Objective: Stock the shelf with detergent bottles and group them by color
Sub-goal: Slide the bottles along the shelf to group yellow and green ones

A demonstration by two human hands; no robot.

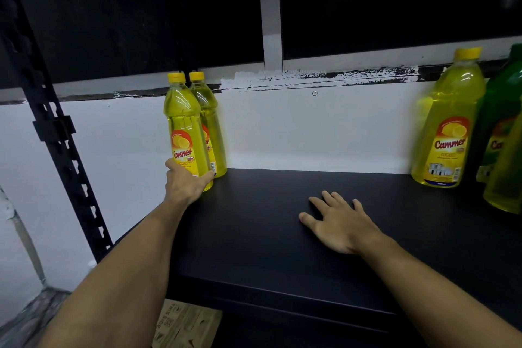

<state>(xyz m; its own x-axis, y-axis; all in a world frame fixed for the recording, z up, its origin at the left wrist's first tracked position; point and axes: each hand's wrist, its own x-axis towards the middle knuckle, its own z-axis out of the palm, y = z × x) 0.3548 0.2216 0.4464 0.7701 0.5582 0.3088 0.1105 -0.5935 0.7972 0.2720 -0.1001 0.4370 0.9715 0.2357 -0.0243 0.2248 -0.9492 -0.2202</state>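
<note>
On the black shelf (282, 234), seen from the head camera, the left hand (185, 182) has its grip curled round the base of a yellow bottle (185, 133), standing upright and touching a second yellow bottle (210, 127) at the back left. The right hand (343, 222) lies flat, fingers spread, holding nothing. Well apart at the right stand another yellow bottle (449, 121) and a green bottle (500, 110). The yellow group looks half built; next, likely fetch the right-hand yellow one across, keeping it upright
</note>
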